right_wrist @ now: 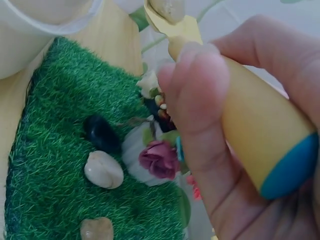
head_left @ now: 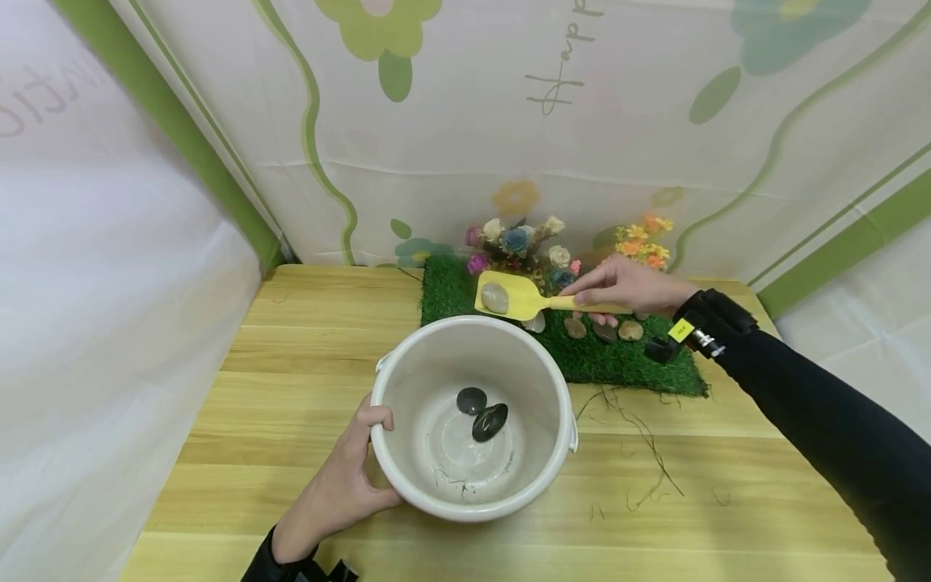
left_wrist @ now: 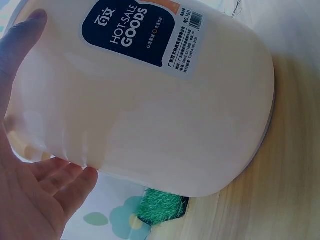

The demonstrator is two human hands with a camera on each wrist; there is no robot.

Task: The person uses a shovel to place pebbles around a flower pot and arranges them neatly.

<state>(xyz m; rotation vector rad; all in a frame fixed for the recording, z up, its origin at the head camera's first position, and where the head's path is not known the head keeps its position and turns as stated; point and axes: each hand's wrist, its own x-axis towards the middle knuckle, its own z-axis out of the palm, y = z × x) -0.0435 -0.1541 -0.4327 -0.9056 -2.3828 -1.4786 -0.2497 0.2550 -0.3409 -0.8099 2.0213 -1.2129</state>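
My left hand (head_left: pixel 343 481) grips the side of a white plastic bucket (head_left: pixel 473 512), with a finger hooked over the rim. In the left wrist view, the thumb and fingers spread along the bucket's outer wall (left_wrist: pixel 150 120), which bears a dark label (left_wrist: pixel 132 32). Two dark stones (head_left: pixel 471 400) lie on the bucket's bottom. My right hand (head_left: pixel 631 284) holds a yellow toy shovel (head_left: pixel 525 299) by its handle (right_wrist: pixel 260 125), which ends in blue. A pale stone (head_left: pixel 494 297) rests on the shovel's blade, just beyond the bucket's far rim.
A green artificial turf mat (head_left: pixel 618 364) lies behind the bucket, with several stones (head_left: pixel 629 330) on it. Artificial flowers (head_left: pixel 516 241) stand along its back, orange ones (head_left: pixel 646 241) at the right. Loose dark strands (head_left: pixel 655 453) lie on the wooden table (head_left: pixel 305 364). A printed curtain (head_left: pixel 451 137) hangs behind.
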